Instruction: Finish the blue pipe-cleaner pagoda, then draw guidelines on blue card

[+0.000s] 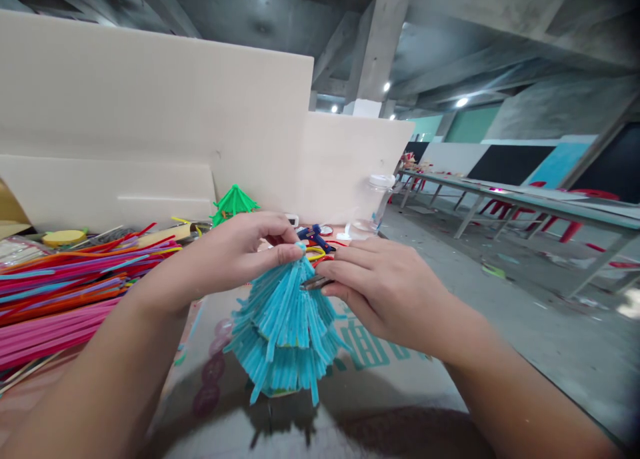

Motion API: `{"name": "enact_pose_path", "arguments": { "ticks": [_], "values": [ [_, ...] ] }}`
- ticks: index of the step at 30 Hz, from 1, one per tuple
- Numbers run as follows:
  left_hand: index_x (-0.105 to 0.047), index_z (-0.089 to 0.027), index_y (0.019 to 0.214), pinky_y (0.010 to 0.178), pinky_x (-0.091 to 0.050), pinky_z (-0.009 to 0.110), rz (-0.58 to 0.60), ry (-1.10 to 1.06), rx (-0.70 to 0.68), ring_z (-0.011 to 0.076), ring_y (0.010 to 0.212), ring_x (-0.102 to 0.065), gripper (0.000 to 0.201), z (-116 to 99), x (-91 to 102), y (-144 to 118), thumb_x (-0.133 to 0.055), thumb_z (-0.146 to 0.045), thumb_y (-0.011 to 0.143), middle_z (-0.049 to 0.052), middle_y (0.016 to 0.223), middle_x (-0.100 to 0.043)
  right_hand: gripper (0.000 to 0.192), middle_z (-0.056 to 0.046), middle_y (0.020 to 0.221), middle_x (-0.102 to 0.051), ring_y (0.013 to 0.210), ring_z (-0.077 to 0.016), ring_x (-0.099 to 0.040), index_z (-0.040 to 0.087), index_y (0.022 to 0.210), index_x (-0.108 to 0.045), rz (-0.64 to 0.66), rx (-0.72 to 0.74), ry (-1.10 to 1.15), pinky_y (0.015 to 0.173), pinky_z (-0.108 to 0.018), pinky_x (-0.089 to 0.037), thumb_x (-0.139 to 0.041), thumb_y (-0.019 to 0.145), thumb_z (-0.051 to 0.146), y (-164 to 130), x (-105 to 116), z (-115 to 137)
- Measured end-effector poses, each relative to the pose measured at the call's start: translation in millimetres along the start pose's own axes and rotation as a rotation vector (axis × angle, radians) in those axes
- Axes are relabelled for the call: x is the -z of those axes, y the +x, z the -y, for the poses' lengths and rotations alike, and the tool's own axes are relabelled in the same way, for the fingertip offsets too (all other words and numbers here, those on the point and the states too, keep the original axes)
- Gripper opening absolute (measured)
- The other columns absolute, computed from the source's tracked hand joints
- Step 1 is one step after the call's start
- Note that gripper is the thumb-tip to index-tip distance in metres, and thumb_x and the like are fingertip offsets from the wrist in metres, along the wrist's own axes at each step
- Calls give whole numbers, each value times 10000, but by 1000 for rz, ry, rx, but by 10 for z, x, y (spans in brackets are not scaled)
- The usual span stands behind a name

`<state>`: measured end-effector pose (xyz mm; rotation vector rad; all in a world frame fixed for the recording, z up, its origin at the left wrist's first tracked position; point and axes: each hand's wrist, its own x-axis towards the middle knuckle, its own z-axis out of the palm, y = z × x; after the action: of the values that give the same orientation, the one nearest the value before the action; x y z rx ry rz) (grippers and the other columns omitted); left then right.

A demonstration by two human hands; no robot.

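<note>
A blue tiered roof-like model made of pipe cleaners [293, 319] hangs or stands in front of me, its strips fanning down in layers. At its peak, my left hand [265, 242] pinches the tip between thumb and fingers. My right hand [380, 285] is closed around a small dark metal tool [316, 283], possibly tweezers or scissor blades; the grip hides most of it. The tool's point touches or nearly touches the upper right strips of the model. Whether the model's base rests on the board below cannot be made out.
Colourful loose pipe cleaners [65, 299] lie piled at left. Behind my hands are a green pipe-cleaner roof [235, 202], a dark blue glue gun [317, 237] and a clear plastic jar [374, 202]. Pale upright panels [150, 99] close off the back. Farther right stands a long table [525, 202] with red stools.
</note>
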<state>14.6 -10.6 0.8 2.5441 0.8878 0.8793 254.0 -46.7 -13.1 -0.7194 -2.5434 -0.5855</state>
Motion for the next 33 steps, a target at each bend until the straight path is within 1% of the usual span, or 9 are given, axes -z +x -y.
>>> {"name": "enact_pose_path", "arguments": {
  "ticks": [9, 15, 21, 25, 29, 33],
  "values": [
    [-641, -188, 813, 637, -414, 234, -12, 0, 5, 117, 715, -548, 272, 3, -2, 8, -551, -406, 947, -19, 790, -590, 211, -54, 846, -709, 792, -215, -651, 151, 983, -690, 41, -34, 31, 705, -339, -423, -500, 999, 240, 2, 2, 2],
    [-644, -190, 823, 662, -415, 234, -12, 4, -16, 121, 738, -550, 242, 0, -3, 9, -552, -374, 950, -16, 805, -601, 208, -54, 865, -729, 814, -230, -663, 144, 971, -698, -19, 17, -60, 754, -362, -424, -520, 998, 250, 0, -5, 16],
    [-645, -193, 834, 680, -417, 250, 9, -11, -11, 138, 763, -556, 254, 28, 2, 9, -546, -392, 956, -6, 820, -608, 233, -43, 841, -732, 772, -202, -657, 151, 935, -683, -51, 55, -85, 723, -345, -417, -499, 1017, 268, 0, -44, -14],
    [-648, -190, 833, 695, -416, 247, 13, -6, -24, 140, 779, -564, 263, 31, 10, 11, -546, -399, 956, -4, 827, -615, 225, -50, 852, -725, 783, -196, -656, 151, 952, -681, -30, 12, -14, 706, -328, -422, -492, 1015, 256, -17, -8, -37],
    [-648, -185, 826, 699, -415, 239, 12, 4, -19, 133, 772, -574, 265, 11, 23, 17, -553, -398, 952, -10, 814, -615, 192, -49, 945, -727, 869, -197, -658, 162, 1028, -665, -42, -25, 56, 736, -313, -431, -498, 1010, 254, -38, 19, -56],
    [-651, -181, 827, 680, -405, 236, 13, 9, -28, 127, 752, -565, 266, 2, 27, 20, -548, -391, 955, -11, 809, -610, 215, -53, 876, -703, 811, -207, -638, 154, 1017, -667, -34, -4, 30, 706, -330, -421, -492, 1010, 279, -27, -15, -48]
  ]
}}
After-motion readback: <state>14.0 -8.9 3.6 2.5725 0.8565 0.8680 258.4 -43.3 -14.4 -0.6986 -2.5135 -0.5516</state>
